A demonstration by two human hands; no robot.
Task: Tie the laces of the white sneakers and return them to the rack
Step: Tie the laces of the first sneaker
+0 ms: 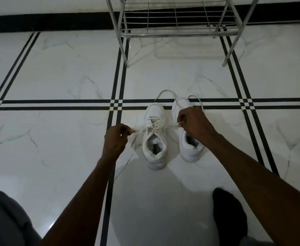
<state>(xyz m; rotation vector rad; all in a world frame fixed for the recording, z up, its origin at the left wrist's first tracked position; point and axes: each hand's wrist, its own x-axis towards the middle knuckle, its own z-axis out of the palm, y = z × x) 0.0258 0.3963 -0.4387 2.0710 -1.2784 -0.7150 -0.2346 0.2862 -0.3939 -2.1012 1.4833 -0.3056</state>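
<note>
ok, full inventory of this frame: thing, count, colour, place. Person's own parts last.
left sneaker: 1, white, floor centre, lace ends pulled out to both sides
right sneaker: 1, white, beside the first, laces loose past the toe
rack: 1, silver metal, top centre, visible shelf bare
floor: white marble tiles, black stripe borders
left hand: 1, pinching one lace end
right hand: 1, pinching the other end
foot in sock: 1, black, lower right

I see glossy marble-look floor tile (57, 71), white with black inlay stripes. Rack (179, 31): shiny bare metal wire. Sneakers (154, 137): smooth white leather-like uppers, matt; flat woven cloth laces (165, 127). Sock (229, 210): dark matt cloth.
</note>
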